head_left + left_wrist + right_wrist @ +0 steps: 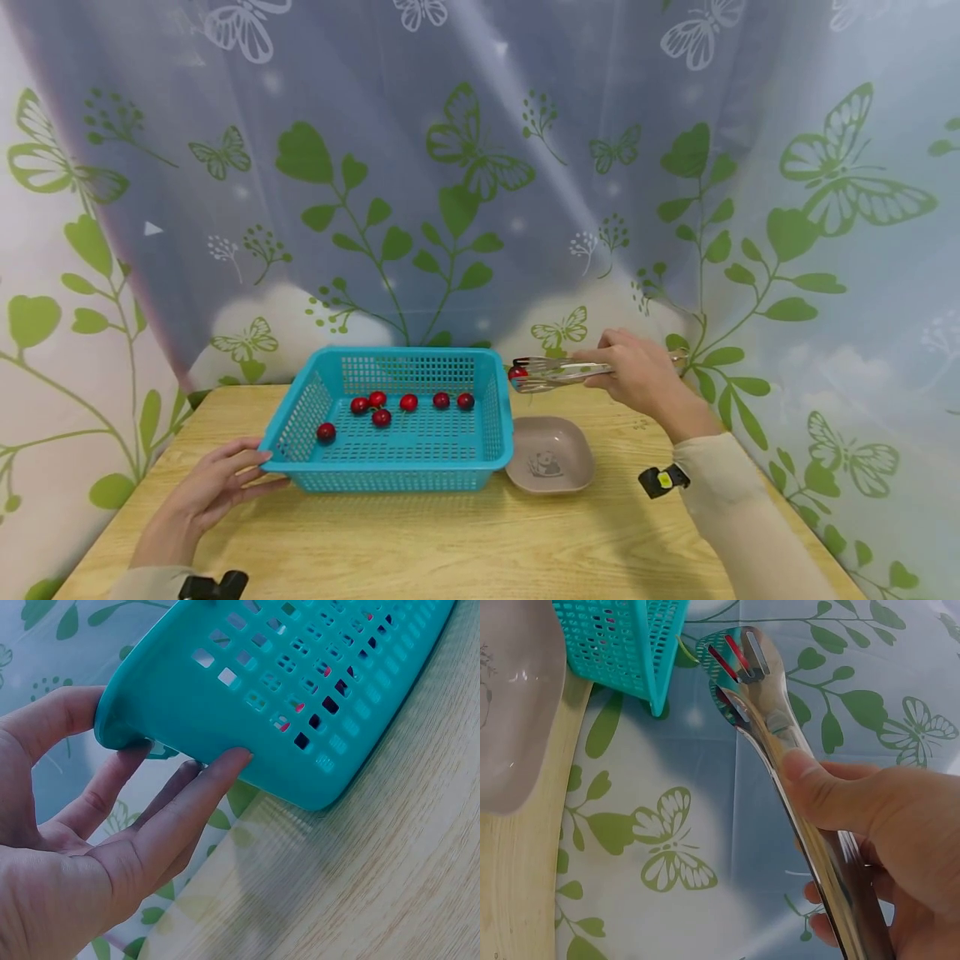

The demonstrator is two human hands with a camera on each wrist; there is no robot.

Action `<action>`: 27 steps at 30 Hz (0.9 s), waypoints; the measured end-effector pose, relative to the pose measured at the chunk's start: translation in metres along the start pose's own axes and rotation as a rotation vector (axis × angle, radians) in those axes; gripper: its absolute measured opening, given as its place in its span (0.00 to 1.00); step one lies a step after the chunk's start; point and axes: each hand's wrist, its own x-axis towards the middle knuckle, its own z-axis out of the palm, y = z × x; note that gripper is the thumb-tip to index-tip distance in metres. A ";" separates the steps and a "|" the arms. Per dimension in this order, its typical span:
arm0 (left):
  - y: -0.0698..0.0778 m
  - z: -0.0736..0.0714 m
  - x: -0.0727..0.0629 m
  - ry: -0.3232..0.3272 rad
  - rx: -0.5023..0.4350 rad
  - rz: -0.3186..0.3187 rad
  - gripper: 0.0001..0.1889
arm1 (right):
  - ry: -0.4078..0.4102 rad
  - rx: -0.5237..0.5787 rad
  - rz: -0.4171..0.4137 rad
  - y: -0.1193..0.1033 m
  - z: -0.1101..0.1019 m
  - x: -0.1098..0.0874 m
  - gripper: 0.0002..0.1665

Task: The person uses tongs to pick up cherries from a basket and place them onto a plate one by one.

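In the head view my left hand [217,483] holds the near left corner of a blue plastic basket [390,477]. The left wrist view shows its fingers at the rim and one fingertip against the perforated wall. Several dark red cherries [381,418] lie scattered on the basket floor. My right hand [637,371] grips metal tongs [810,847] with slotted ends. Between the tong tips sits a cherry [517,374], just beyond the basket's right rim and above the far side of a beige bowl [577,471]. Slotted metal hides most of that cherry in the right wrist view.
The bowl, with a panda print inside, stands against the basket's right side on a wooden table [375,550]. Behind the table hangs a curtain [555,250] with green leaves and butterflies, close to the basket and tongs.
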 end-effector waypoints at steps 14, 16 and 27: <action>0.001 0.000 0.001 0.027 0.028 -0.012 0.13 | 0.082 -0.072 -0.054 0.005 0.011 -0.006 0.23; 0.001 0.001 0.000 0.027 0.028 -0.014 0.13 | 0.066 -0.077 -0.046 0.005 0.012 -0.008 0.23; 0.002 0.002 0.000 0.040 0.036 -0.019 0.13 | -0.030 -0.075 -0.009 0.008 0.023 -0.017 0.24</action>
